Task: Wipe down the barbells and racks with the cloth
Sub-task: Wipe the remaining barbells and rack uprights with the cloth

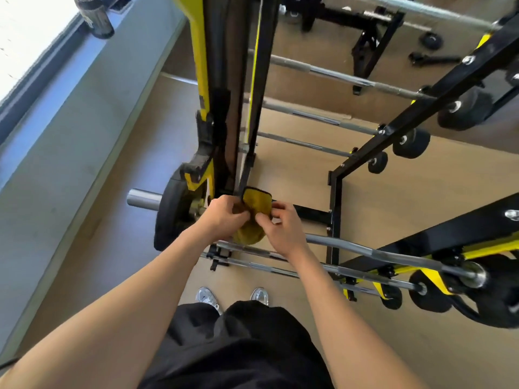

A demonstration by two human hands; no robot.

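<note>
Gym floor, rack (362, 147) ahead | left hand (224, 213) and right hand (280, 223) both pinch cloth (256, 202) | fold it flat, then wrap the bar (354, 247) fully

The cloth (256, 204) is a soft, fuzzy yellow fabric with a dark stitched edge, matt and crumpled; the rack (335, 220) is painted metal, black with a slight sheen, with glossy yellow panels; the barbells (323, 73) are bare steel, bright and smooth with duller knurled bands; the weight plate (171, 211) looks like matt black rubber around a polished steel sleeve (143, 199); the floor (118, 175) is a smooth, pale, wood-look surface; the shorts (238, 349) are matt black fabric.
</note>
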